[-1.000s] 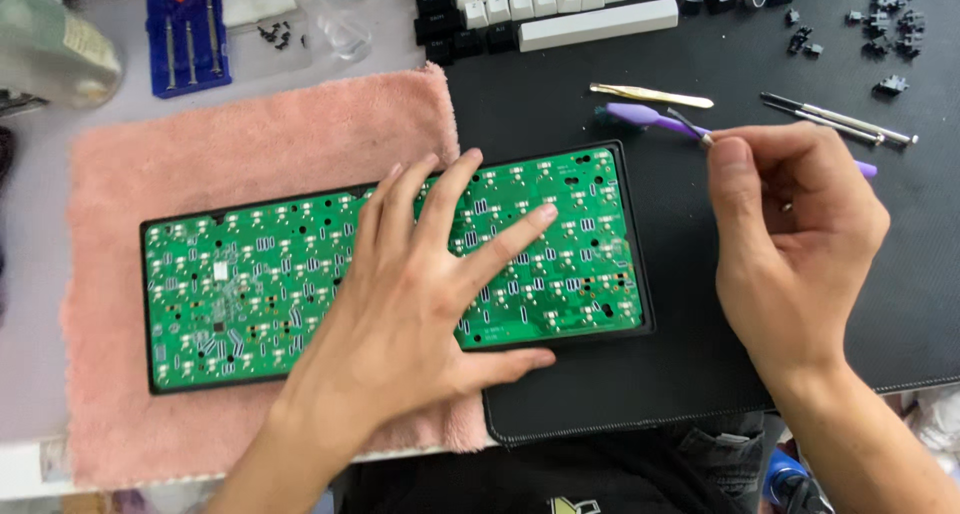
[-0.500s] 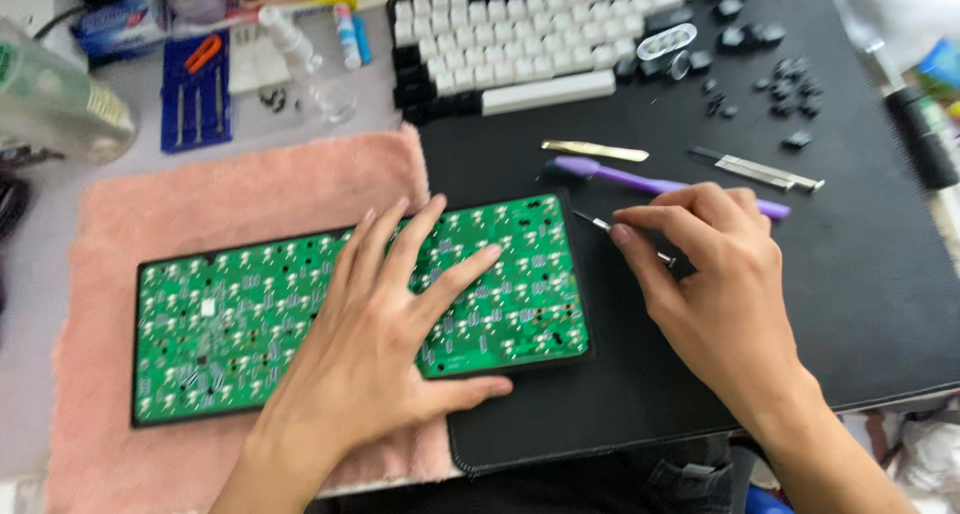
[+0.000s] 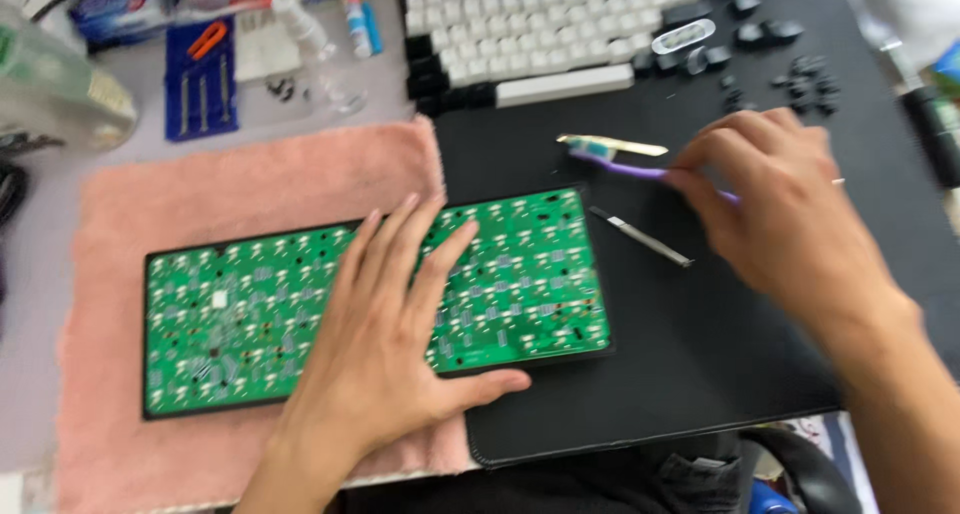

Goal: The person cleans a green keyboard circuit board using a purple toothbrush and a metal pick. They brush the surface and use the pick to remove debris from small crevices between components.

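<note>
A green circuit board in a black frame lies across a pink towel and a black mat. My left hand rests flat on the board's right half with its fingers spread, holding nothing. My right hand is blurred above the mat. Its fingertips are at the handle of a purple toothbrush, and the blur hides whether they grip it. A thin metal tool lies loose on the mat between the board and my right hand. A gold-coloured tool lies just behind the toothbrush.
A black-and-white keyboard stands at the back of the mat, with loose black keycaps to its right. A blue tool set, small bottles and a box sit at the back left.
My right hand has let go of the thin metal tool, which now lies on the mat, and has moved back to the purple toothbrush. My left hand stays flat on the board.
</note>
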